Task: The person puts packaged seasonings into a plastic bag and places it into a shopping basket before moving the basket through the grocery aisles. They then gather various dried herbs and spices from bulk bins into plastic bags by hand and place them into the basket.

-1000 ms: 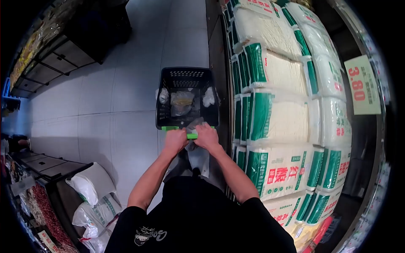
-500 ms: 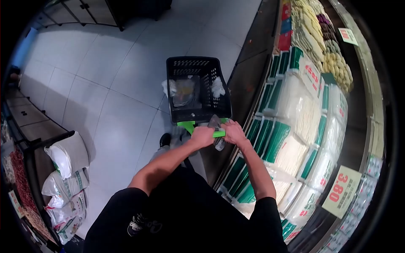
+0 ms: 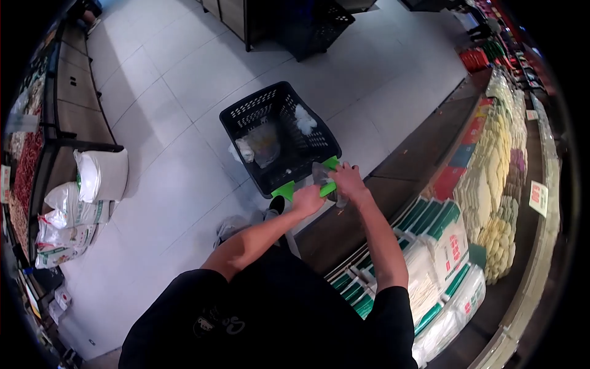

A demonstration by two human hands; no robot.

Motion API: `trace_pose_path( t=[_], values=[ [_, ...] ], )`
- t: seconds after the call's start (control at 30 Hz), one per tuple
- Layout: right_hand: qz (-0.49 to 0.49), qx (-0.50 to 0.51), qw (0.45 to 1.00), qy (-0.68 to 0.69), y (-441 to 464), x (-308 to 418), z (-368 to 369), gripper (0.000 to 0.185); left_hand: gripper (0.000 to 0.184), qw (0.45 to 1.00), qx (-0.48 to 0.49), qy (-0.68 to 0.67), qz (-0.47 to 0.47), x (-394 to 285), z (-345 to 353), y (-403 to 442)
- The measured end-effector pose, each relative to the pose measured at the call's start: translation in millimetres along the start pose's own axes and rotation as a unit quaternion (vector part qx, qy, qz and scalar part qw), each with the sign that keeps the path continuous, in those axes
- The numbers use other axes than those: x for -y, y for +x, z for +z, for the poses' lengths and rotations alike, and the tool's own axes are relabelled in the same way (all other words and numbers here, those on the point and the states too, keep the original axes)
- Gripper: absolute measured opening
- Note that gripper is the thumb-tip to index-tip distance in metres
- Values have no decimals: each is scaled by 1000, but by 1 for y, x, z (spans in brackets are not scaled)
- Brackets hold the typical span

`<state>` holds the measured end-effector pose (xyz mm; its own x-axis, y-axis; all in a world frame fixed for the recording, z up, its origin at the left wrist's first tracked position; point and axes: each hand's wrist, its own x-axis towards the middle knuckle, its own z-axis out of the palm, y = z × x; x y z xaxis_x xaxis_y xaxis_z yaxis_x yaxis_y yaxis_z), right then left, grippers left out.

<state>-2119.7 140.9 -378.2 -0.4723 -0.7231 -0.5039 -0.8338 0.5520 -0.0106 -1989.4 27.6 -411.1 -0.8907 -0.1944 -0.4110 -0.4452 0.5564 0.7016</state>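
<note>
A black shopping cart (image 3: 230, 163) with perforated walls stands in front of me, turned slightly to the left. My left hand (image 3: 308, 200) is closed around its green handle (image 3: 328, 188). Farther right on the same handle, my right hand (image 3: 348, 181) is closed too. A crumpled clear plastic bag (image 3: 320, 173) hangs by the right hand; whether the fingers pinch it I cannot tell. Inside the cart lies a clear bag (image 3: 265, 146) with something yellowish in it. White crumpled plastic (image 3: 305, 120) shows at the cart's right wall.
Packs of dried noodles (image 3: 444, 246) fill the shelf on my right, with bundled noodles (image 3: 496, 172) farther along. White sacks (image 3: 103, 175) are stacked against the left display (image 3: 77, 104). Ahead, a dark crate (image 3: 322, 27) stands by a cabinet (image 3: 227, 18). Pale tiles cover the floor.
The view has swung to the right and the cart has moved forward along the aisle. More of the far right shelf shows now. Both hands have stayed on the handle.
</note>
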Motion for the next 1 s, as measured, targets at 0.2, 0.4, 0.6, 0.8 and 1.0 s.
trace_pose_path(
  t=[0.2, 0.4, 0.6, 0.8, 1.0],
  values=[
    [-126, 12, 990, -59, 106, -37, -76, 24, 26, 984, -124, -108, -72, -11, -24, 80],
    [-257, -25, 959, -120, 206, -34, -143, 25, 25, 952, -198, -194, -132, -12, -78, 137],
    [-363, -46, 904, -220, 292, -6, -213, 17, 26, 903, -261, -287, -185, -7, -149, 180],
    [-478, -43, 839, -258, 375, -8, -264, 16, 25, 839, -350, -339, -242, -19, -188, 248],
    [-532, -24, 801, -273, 434, -3, -298, 14, 25, 810, -383, -355, -268, -18, -223, 291]
  ],
)
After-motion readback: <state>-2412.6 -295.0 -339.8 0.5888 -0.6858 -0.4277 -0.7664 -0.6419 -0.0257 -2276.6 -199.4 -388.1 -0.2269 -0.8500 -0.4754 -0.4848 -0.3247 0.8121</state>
